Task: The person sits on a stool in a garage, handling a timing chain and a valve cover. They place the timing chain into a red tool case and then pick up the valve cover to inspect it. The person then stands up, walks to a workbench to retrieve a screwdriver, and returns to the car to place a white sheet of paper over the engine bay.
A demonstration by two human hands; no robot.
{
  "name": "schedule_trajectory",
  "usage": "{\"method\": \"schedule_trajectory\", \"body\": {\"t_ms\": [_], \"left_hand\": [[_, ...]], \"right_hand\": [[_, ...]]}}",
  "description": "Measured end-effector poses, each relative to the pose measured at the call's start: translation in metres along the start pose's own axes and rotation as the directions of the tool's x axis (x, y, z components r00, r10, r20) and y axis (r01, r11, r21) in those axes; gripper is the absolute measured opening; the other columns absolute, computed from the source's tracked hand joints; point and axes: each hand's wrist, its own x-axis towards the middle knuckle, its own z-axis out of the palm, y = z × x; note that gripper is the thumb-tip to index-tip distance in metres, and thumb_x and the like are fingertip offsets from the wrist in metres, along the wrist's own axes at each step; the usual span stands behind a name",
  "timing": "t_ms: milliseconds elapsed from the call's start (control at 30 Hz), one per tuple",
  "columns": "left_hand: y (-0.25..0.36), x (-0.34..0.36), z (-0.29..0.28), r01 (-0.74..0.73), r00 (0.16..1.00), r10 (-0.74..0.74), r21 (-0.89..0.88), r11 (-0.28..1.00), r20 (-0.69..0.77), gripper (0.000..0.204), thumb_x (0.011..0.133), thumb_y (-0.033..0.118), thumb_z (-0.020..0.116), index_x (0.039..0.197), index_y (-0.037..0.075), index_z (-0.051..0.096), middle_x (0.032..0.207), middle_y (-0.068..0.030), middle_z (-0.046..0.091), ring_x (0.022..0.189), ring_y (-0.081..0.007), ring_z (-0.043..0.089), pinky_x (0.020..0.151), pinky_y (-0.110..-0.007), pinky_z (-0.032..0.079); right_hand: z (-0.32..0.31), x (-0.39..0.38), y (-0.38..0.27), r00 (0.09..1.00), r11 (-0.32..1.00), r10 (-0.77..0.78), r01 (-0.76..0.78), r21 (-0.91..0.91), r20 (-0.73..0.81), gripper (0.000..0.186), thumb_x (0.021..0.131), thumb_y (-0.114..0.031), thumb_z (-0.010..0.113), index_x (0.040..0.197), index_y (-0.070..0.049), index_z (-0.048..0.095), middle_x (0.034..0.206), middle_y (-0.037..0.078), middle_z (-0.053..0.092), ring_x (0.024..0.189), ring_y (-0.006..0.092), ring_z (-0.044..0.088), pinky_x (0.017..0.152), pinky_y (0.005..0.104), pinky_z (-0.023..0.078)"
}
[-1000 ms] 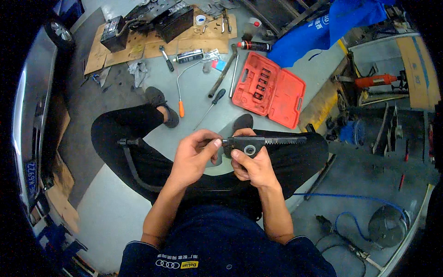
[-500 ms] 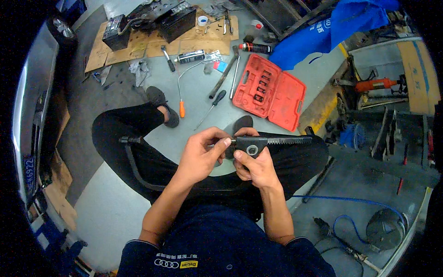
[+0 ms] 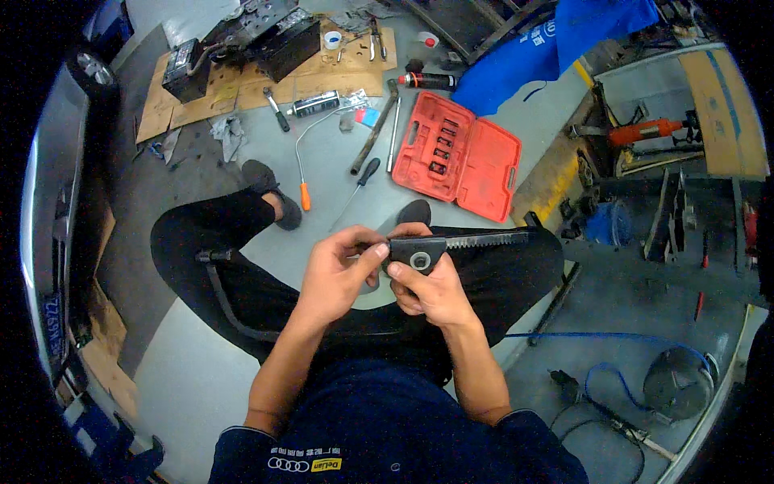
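Observation:
Over my lap, my right hand (image 3: 439, 295) is closed round a black metal block (image 3: 431, 244), with its thumb below a round ringed socket in the block's face. A straight toothed rack bar (image 3: 488, 239) sticks out of the block to the right. At the block's left end, my left hand (image 3: 332, 276) is closed in a pinch, thumb against fingers. What those fingertips hold, if anything, is hidden. A curved black metal bar (image 3: 223, 297) lies across my left thigh, and its far end passes under my forearms.
Ahead on the floor are a screwdriver (image 3: 368, 173), an orange-handled flexible tool (image 3: 305, 196), a rusty pipe (image 3: 375, 137) and an open red socket case (image 3: 490, 167). Car batteries (image 3: 289, 50) stand on cardboard (image 3: 246, 91). A car (image 3: 50, 210) is at the left, a blue hose (image 3: 597, 335) at right.
The whole view has shifted slightly, with hands and block a little further left. A small brass-coloured piece between my left fingertips and the block no longer shows; the fingertips now meet the block's end.

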Motion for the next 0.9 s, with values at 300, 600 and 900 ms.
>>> {"method": "schedule_trajectory", "body": {"t_ms": [300,600,900], "left_hand": [[-0.001,-0.003,-0.004,-0.037,0.998,0.036,-0.018,0.999,-0.052,0.012,0.094,0.01,0.068,0.096,-0.002,0.066,0.077,-0.0028,0.061,0.064,-0.0088,0.055,0.058,-0.024,0.045],[0.007,0.003,-0.002,-0.013,0.999,0.017,0.084,0.996,-0.046,0.016,0.093,0.012,0.069,0.092,-0.004,0.067,0.075,-0.0044,0.063,0.062,-0.008,0.055,0.053,-0.024,0.044],[-0.003,-0.002,-0.008,-0.069,0.996,0.07,0.005,0.998,-0.055,0.01,0.097,0.011,0.061,0.095,0.001,0.058,0.082,-0.0057,0.061,0.062,-0.01,0.056,0.051,-0.026,0.048]], "right_hand": [[-0.002,0.0,0.0,0.998,0.999,-0.047,0.047,0.011,0.038,0.042,0.096,-0.011,0.067,0.131,-0.011,0.043,0.068,-0.002,0.047,0.044,0.0044,0.038,0.036,0.0225,0.027],[0.0,0.002,-0.002,1.0,0.999,-0.013,0.012,0.03,0.02,0.046,0.095,-0.01,0.067,0.134,-0.014,0.043,0.068,-0.002,0.047,0.044,0.0048,0.037,0.037,0.0223,0.028],[0.004,0.001,-0.006,1.0,1.0,-0.007,0.007,0.002,-0.012,0.052,0.095,-0.009,0.067,0.139,-0.015,0.04,0.063,-0.004,0.044,0.043,0.0049,0.037,0.037,0.0227,0.027]]}}
